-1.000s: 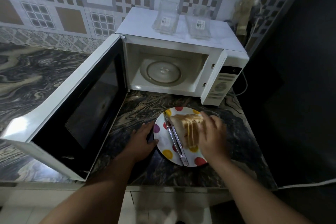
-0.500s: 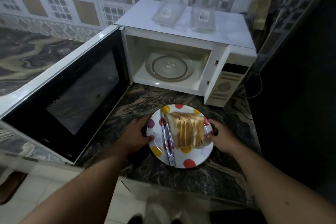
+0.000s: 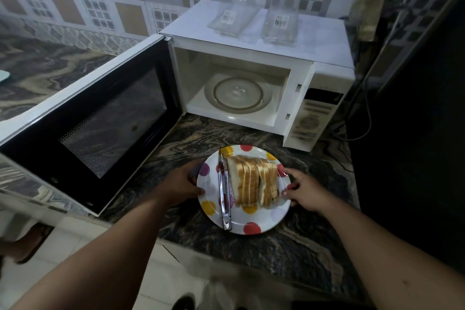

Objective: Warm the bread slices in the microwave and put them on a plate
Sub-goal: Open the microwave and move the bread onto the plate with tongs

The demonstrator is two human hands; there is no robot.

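Squarely before the open microwave, both hands take the spotted plate by opposite rims: left hand curled round the near-left edge, right hand with fingers spread, pinching the far side (likely to lift it level). Bread slices stand leaning in a row on the plate on the counter, tongs lying just beside them.
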